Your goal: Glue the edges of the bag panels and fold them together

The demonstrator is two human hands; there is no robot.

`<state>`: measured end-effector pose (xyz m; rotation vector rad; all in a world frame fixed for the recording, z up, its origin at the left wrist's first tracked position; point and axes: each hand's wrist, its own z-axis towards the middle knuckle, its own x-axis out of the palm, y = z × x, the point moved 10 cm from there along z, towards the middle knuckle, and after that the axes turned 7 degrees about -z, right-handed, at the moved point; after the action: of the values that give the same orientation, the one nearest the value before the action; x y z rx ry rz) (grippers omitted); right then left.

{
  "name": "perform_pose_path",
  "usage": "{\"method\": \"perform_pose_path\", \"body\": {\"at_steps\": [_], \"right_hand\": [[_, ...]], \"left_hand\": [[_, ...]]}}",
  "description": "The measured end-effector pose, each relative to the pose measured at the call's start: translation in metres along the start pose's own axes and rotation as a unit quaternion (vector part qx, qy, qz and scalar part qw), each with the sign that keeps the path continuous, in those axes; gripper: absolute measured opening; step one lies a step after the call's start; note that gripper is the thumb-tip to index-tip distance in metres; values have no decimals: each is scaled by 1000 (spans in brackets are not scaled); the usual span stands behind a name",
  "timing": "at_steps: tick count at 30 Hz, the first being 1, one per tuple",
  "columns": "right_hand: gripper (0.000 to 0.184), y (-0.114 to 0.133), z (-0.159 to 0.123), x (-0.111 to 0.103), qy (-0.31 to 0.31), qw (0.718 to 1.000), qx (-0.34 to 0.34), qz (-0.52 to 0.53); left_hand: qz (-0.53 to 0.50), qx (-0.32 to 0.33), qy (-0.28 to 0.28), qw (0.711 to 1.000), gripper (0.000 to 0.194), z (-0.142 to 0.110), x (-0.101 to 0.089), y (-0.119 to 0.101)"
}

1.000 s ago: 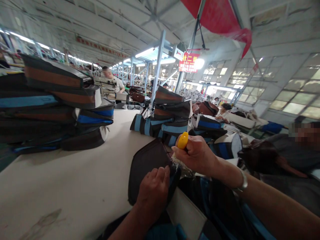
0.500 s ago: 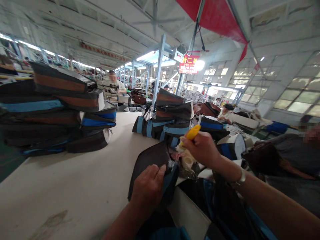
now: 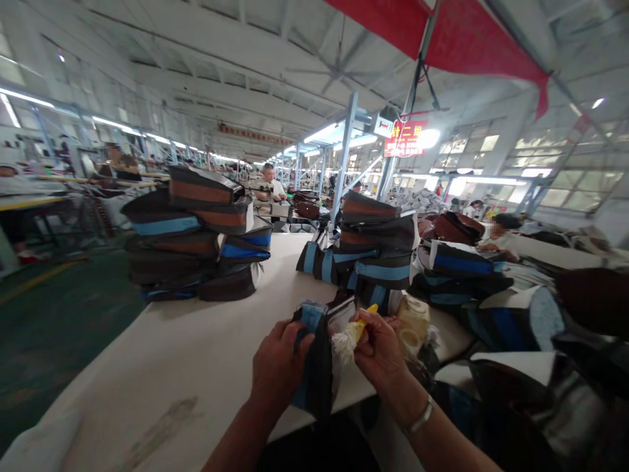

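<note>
Brush [image 3: 357,330] tilts bristles-down near a yellowish container [image 3: 415,316], its contents unclear.

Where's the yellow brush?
Head view, below and just right of centre: the yellow brush is in the right hand, bristles beside the black-and-blue piece.

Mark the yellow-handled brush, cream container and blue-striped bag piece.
Yellow-handled brush [image 3: 358,329], head view: handle base beside the bristles.
Cream container [image 3: 414,314], head view: upper body.
Blue-striped bag piece [image 3: 319,370], head view: dark side panel.
</note>
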<state>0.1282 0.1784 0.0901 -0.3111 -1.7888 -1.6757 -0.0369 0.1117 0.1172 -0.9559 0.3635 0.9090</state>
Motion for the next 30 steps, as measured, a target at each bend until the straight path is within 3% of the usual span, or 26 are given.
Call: {"method": "perform_pose_path", "body": {"at_steps": [4, 7, 10, 12, 14, 17, 20, 22, 25, 30], "right_hand": [[25, -20, 1, 4, -7, 1000, -3, 6], [26, -20, -2, 1, -24, 999, 15, 21], [32, 10, -5, -6, -64, 998, -16, 16], [30, 46, -10, -7, -105, 989, -101, -26], [24, 80, -18, 4, -115, 967, -199, -108], [16, 105, -26, 46, -51, 896, -311, -313], [13, 101, -31, 91, 50, 754, -405, -515], [10, 101, -36, 103, 62, 674, -457, -577], [6, 108, -42, 104, 30, 637, -494, -591], [6, 95, -58, 121, 86, 577, -527, -618]], "left_hand": [[-3, -54, -7, 999, 46, -8, -3, -1], [-63, -87, -3, 994, 25, -6, 2, 8], [-168, -86, 28, 982, 23, 1, 10, 13], [-213, -86, 44, 972, 25, 5, 12, 13], [-235, -86, 56, 967, 28, 7, 11, 8], [-239, -88, 73, 964, 30, 10, 11, -3], [-235, -96, 79, 964, 29, 10, 12, -8], [-232, -103, 80, 964, 28, 9, 13, -6], [-236, -107, 81, 962, 28, 9, 13, -1], [-232, -111, 80, 963, 28, 10, 13, 3]]}}
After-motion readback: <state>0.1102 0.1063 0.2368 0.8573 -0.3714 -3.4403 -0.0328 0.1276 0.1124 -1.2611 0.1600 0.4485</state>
